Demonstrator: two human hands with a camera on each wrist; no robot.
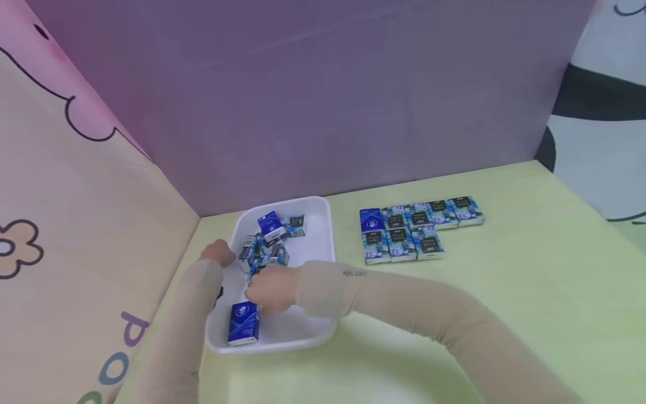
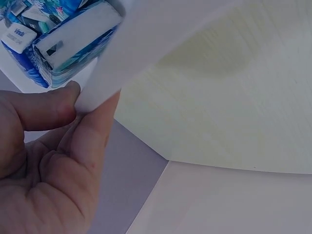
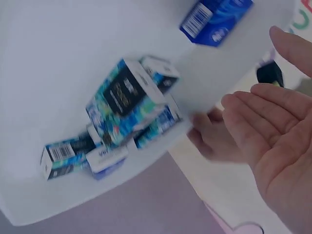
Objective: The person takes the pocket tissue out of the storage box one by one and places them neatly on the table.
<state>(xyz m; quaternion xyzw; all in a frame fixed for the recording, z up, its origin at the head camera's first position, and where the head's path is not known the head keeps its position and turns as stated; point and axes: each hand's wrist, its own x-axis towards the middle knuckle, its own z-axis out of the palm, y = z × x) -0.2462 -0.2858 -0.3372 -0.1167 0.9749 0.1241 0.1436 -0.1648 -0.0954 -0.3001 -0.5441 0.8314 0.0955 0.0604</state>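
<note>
My left hand [image 1: 218, 253] pinches the left rim of a white plastic tub [image 1: 331, 241], thumb on one side and fingers on the other. Over the tub's near half hovers my right hand [image 1: 275, 289]. The right wrist view shows this hand's palm [image 3: 278, 141] with fingers fairly straight and nothing held. Several floral blue tissue packs [image 3: 127, 100] lie heaped in the tub, partly hidden behind my right hand in the head view. On top of the heap is a plain dark blue pack [image 1: 271, 223]. Another dark blue pack [image 1: 244, 322] lies by itself in the tub's near left corner.
Two rows of tissue packs [image 1: 398, 243] lie side by side on the pale green table [image 1: 530, 269], right of the tub. One pack [image 1: 371, 220] there is dark blue. A purple panel [image 1: 328, 101] stands behind, and a printed panel [image 1: 75, 196] borders the left.
</note>
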